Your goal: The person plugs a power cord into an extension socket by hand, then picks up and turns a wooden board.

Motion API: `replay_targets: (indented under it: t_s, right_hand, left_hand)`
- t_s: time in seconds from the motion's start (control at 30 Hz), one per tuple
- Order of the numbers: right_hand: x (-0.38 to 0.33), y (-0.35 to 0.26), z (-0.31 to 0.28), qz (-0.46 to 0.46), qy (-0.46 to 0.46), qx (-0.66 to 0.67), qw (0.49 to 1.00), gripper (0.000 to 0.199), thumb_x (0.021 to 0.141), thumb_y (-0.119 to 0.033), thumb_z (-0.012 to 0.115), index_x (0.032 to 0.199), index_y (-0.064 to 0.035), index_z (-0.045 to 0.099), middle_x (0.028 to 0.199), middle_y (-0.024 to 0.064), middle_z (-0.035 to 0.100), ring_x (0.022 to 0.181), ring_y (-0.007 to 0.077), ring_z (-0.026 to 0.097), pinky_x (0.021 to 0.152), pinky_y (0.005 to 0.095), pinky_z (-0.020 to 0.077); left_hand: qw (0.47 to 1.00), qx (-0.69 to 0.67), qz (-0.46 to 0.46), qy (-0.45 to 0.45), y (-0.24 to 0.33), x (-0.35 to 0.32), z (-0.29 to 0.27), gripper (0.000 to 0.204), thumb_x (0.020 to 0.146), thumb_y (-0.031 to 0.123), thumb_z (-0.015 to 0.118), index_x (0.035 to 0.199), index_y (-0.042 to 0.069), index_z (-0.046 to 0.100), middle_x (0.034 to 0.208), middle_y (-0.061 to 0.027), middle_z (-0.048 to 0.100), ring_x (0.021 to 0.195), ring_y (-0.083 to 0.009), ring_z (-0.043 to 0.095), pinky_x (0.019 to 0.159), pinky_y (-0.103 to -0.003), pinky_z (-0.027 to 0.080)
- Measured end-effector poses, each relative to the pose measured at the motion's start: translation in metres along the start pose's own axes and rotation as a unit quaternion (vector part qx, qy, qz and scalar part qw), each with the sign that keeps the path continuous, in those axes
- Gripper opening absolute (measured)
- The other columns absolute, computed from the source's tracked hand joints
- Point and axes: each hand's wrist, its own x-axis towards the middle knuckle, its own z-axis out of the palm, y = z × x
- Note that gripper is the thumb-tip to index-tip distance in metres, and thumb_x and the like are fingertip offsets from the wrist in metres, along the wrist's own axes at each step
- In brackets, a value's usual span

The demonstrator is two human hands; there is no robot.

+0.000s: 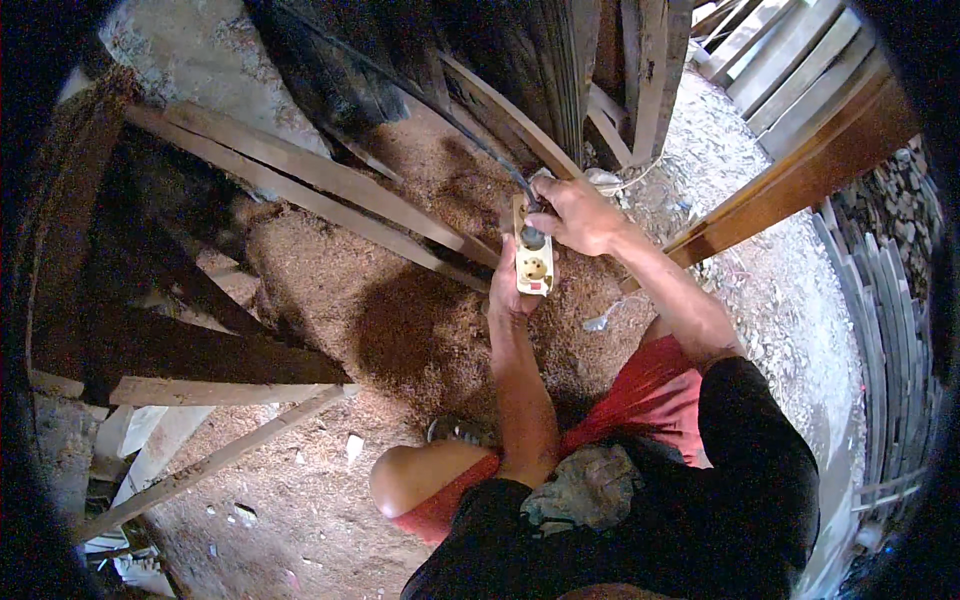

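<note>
On my feed, the left hand [509, 286] cups a cream oblong plastic power strip [535, 270]; right hand [580, 214] pinches a rounded dark plug [532, 238] (grainy brown sawdust [320, 265] beneath)

The left hand's [506, 290] fingers are mostly lost behind the power strip [537, 285], while the right hand [580, 215] covers part of its far end, so how that hand's fingertips meet the dark cable [450, 118] cannot be made out. The picture's dark rim cuts off the stacked grey boards [880, 350], and the pale scraps [354, 447] on the ground [320, 500] are too small to identify.
</note>
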Motion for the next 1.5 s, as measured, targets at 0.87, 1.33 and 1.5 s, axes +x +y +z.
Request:
replay_targets:
  t_s: [0.87,1.33,1.5]
  right_hand:
    - [0.004,-0.031,-0.008,0.027,-0.061,-0.042,0.997,0.036,0.081,-0.026,0.069,0.101,0.0007,0.054,0.091,0.0246,0.063,0.091,0.0413,0.062,0.079,0.0476,0.0485]
    - [0.014,-0.026,-0.006,0.002,-0.102,-0.059,0.993,0.036,0.08,-0.028,0.07,0.1,0.0013,0.061,0.091,0.0254,0.064,0.092,0.0401,0.063,0.082,0.046,0.0493]
    - [0.018,-0.013,0.005,0.028,-0.126,-0.039,0.991,0.034,0.081,-0.028,0.07,0.098,0.0005,0.062,0.09,0.0246,0.065,0.093,0.0387,0.063,0.083,0.0451,0.0489]
  left_hand:
    - [0.999,-0.017,0.038,-0.004,0.008,-0.009,0.013,0.05,0.098,0.052,0.035,0.113,0.009,0.056,0.091,-0.0098,0.067,0.071,-0.0253,0.066,0.055,-0.037,0.057]
    - [0.996,0.072,0.041,0.045,0.02,-0.012,0.01,0.057,0.095,0.06,0.037,0.11,0.009,0.059,0.087,-0.0088,0.068,0.067,-0.0205,0.066,0.051,-0.032,0.055]
    - [0.993,0.107,0.042,0.013,0.022,-0.014,0.015,0.057,0.096,0.059,0.036,0.11,0.008,0.059,0.084,-0.0084,0.067,0.064,-0.0205,0.065,0.052,-0.033,0.054]
